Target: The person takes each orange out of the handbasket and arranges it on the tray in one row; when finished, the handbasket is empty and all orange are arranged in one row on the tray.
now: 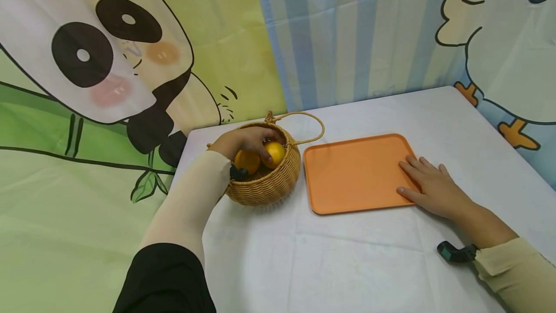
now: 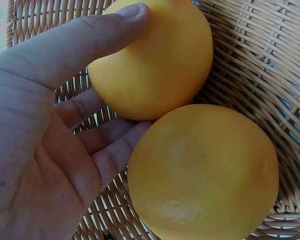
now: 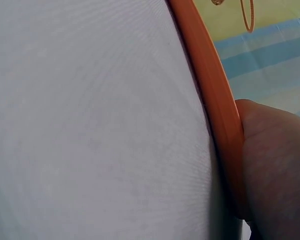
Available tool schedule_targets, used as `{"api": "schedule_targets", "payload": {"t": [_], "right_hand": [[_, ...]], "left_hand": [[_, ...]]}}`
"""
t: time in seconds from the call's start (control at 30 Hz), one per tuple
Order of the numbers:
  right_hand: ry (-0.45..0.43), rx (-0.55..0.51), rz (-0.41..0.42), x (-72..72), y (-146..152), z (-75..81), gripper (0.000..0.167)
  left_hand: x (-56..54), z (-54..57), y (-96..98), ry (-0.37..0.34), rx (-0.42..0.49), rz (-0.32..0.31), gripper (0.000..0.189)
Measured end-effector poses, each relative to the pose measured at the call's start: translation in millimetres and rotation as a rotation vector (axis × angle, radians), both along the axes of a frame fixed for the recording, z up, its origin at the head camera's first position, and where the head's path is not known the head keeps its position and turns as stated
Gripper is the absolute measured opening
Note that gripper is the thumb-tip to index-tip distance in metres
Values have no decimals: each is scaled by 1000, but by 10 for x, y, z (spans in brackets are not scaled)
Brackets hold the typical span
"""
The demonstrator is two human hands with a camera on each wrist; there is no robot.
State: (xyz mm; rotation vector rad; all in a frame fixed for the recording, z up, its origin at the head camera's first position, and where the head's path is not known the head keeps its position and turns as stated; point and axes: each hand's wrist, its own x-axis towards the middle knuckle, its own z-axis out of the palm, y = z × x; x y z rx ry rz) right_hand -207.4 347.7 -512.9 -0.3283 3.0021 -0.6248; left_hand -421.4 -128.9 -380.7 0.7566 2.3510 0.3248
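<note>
A round wicker basket [image 1: 265, 190] with a looped handle stands at the left of the table, holding two smooth oranges. Inside it, my left hand [image 1: 252, 141] grips the orange [image 1: 274, 154] on the right. In the left wrist view the thumb lies over that orange [image 2: 160, 65], and the fingers curl round its far side, partly hidden. The second orange [image 2: 205, 172] touches it and sits under the palm side. My right hand [image 1: 434, 187] rests with spread fingers on the right edge of a flat orange tray [image 1: 356, 173]; its thumb [image 3: 275, 155] lies against the rim.
The tray lies just right of the basket on a white-covered table [image 1: 347, 255]. The basket's handle [image 1: 310, 115] leans out toward the tray's back left corner. A cartoon-printed curtain [image 1: 347, 37] hangs behind the table. A black wrist device [image 1: 456, 252] sits on the right wrist.
</note>
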Motion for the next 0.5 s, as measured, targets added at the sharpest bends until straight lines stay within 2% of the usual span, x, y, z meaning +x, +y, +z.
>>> {"api": "schedule_targets", "payload": {"t": [0.5], "right_hand": [[20,-16,1,6,-5,0,88]], "left_hand": [[3,11,-15,9,-9,-1,62]]}}
